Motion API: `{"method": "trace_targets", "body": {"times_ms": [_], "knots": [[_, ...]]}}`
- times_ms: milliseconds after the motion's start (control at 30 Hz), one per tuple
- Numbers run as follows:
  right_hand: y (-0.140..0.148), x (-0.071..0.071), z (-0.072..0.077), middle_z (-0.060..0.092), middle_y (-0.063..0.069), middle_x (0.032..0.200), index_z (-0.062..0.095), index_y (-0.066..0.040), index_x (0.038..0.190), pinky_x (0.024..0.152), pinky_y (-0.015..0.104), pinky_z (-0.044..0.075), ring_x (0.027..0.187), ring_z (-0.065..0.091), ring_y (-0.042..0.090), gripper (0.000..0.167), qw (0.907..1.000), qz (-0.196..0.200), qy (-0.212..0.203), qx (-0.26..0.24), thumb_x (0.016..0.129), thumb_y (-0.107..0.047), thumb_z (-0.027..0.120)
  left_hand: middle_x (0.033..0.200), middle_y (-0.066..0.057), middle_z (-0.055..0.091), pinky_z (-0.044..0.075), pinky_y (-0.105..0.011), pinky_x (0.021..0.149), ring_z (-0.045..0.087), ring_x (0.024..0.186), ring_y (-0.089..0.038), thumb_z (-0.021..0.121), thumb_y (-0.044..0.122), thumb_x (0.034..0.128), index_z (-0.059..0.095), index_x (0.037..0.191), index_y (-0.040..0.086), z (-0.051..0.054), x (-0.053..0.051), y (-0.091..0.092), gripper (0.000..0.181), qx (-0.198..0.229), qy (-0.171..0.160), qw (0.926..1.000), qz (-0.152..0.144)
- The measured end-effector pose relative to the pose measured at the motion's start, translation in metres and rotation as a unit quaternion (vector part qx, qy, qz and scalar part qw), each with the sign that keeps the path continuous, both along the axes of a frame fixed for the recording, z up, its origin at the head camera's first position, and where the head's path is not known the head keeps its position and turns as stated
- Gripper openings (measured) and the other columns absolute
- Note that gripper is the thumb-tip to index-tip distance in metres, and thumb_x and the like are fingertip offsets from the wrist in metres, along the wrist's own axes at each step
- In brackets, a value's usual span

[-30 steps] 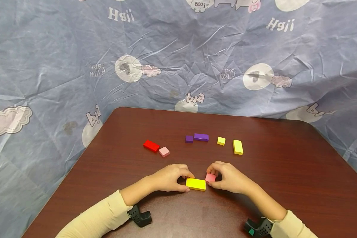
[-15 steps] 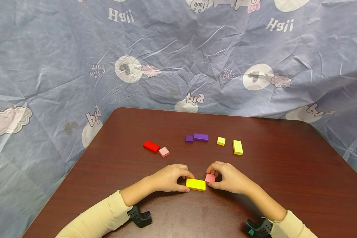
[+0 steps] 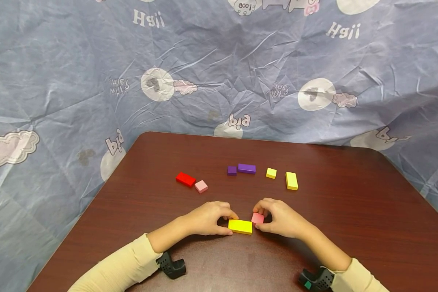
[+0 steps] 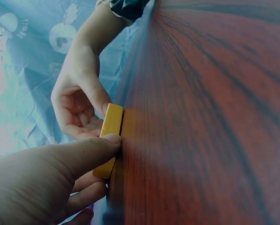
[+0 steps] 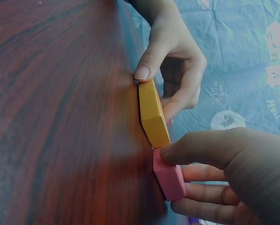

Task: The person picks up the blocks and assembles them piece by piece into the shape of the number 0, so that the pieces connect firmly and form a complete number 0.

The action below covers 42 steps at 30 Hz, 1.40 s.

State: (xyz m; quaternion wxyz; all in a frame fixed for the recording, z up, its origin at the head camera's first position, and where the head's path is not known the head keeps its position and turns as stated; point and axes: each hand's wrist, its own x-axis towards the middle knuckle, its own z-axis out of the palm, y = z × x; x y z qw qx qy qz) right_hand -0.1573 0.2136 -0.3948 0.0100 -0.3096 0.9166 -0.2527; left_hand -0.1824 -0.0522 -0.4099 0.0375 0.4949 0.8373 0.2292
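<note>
On the table's near middle lies a long yellow block [image 3: 240, 226]. My left hand [image 3: 211, 219] pinches its left end between thumb and fingers. Just to the right, a small pink block [image 3: 257, 218] sits between the thumb and fingers of my right hand [image 3: 282, 218]. In the right wrist view the pink block [image 5: 169, 176] meets, or nearly meets, the end of the yellow block [image 5: 152, 112], slightly angled to it. From the left wrist view the yellow block [image 4: 109, 126] shows beneath my left thumb, while the pink block is hidden.
Farther back on the dark wooden table [image 3: 190, 154] lie a red block [image 3: 186, 179], a light pink block [image 3: 201, 186], a small purple block [image 3: 232, 170], a long purple block [image 3: 247, 168], a small yellow block [image 3: 271, 173] and a pale yellow block [image 3: 292, 181]. A patterned cloth [image 3: 204, 52] hangs behind.
</note>
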Motion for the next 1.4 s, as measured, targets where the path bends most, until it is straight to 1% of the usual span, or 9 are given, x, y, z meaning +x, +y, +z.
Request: {"method": "trace_targets", "body": {"times_ms": [67,200,267,333,500,633,933,1200,1400], "knots": [[0.000,0.000,0.000,0.056,-0.011,0.089,0.065,-0.017,0.097,0.071,0.028,0.050,0.080,0.055,0.010,0.024,1.0000,0.001,0.008,0.002,0.079,-0.023,0.080,0.090,0.008,0.058,0.042,-0.014,0.075,0.052,0.082,-0.004,0.079,0.028,0.0833,0.071,0.110,0.015,0.000,0.000,0.000,0.030,0.001,-0.001,1.0000,-0.001],[-0.002,0.001,0.000,0.059,-0.010,0.094,0.067,-0.015,0.098,0.077,0.032,0.051,0.085,0.057,0.010,0.025,0.9989,-0.002,0.046,0.003,0.080,-0.026,0.079,0.090,0.008,0.057,0.043,-0.013,0.075,0.053,0.082,-0.003,0.079,0.027,0.0831,0.071,0.109,0.014,0.001,0.000,0.000,0.030,0.003,-0.002,1.0000,-0.002],[-0.003,0.003,0.001,0.060,-0.009,0.096,0.068,-0.013,0.098,0.079,0.032,0.052,0.088,0.058,0.009,0.024,0.9977,-0.002,0.067,0.001,0.080,-0.024,0.079,0.090,0.008,0.057,0.043,-0.013,0.075,0.053,0.082,-0.003,0.079,0.028,0.0830,0.071,0.109,0.015,0.001,0.000,0.000,0.030,0.003,-0.001,1.0000,-0.002],[-0.006,0.005,0.002,0.060,-0.009,0.094,0.070,-0.012,0.097,0.077,0.031,0.052,0.085,0.058,0.008,0.020,0.9972,0.004,0.074,-0.005,0.081,-0.022,0.078,0.090,0.008,0.057,0.043,-0.013,0.075,0.053,0.082,-0.003,0.079,0.028,0.0831,0.071,0.110,0.014,0.001,0.000,0.000,0.031,0.002,0.000,1.0000,-0.002],[-0.012,0.011,0.006,0.057,-0.011,0.084,0.073,-0.013,0.093,0.064,0.023,0.050,0.073,0.055,0.006,0.012,0.9979,0.031,0.055,-0.011,0.084,-0.020,0.076,0.090,0.008,0.057,0.043,-0.013,0.075,0.052,0.082,-0.003,0.078,0.028,0.0834,0.071,0.110,0.014,0.001,0.000,0.000,0.031,0.002,-0.001,1.0000,-0.004],[-0.016,0.016,0.009,0.055,-0.012,0.080,0.073,-0.014,0.092,0.060,0.020,0.046,0.069,0.052,0.006,0.011,0.9982,0.040,0.044,-0.004,0.085,-0.021,0.076,0.090,0.008,0.057,0.043,-0.013,0.075,0.052,0.082,-0.003,0.078,0.028,0.0835,0.071,0.110,0.014,0.000,-0.001,0.000,0.031,0.005,-0.006,1.0000,-0.006],[-0.017,0.015,0.004,0.051,-0.012,0.077,0.072,-0.016,0.092,0.057,0.019,0.043,0.066,0.048,0.004,0.011,0.9976,0.044,0.054,0.000,0.083,-0.021,0.078,0.091,0.009,0.058,0.042,-0.013,0.074,0.052,0.082,-0.003,0.078,0.028,0.0834,0.071,0.111,0.015,0.000,-0.001,-0.001,0.031,0.004,-0.004,1.0000,-0.006],[-0.018,0.014,0.002,0.052,-0.012,0.080,0.072,-0.017,0.093,0.059,0.020,0.044,0.068,0.048,0.004,0.012,0.9981,0.040,0.047,-0.005,0.083,-0.020,0.077,0.091,0.011,0.056,0.041,-0.011,0.074,0.051,0.083,-0.001,0.079,0.029,0.0829,0.071,0.111,0.015,0.002,-0.002,-0.001,0.032,-0.001,-0.002,1.0000,-0.003],[-0.018,0.014,0.002,0.052,-0.012,0.080,0.071,-0.017,0.092,0.059,0.019,0.044,0.068,0.049,0.004,0.012,0.9978,0.041,0.051,-0.007,0.082,-0.019,0.078,0.093,0.011,0.057,0.041,-0.011,0.075,0.051,0.083,-0.002,0.078,0.034,0.0837,0.071,0.112,0.015,0.003,-0.003,0.000,0.035,0.004,-0.008,0.9999,-0.014]]}}
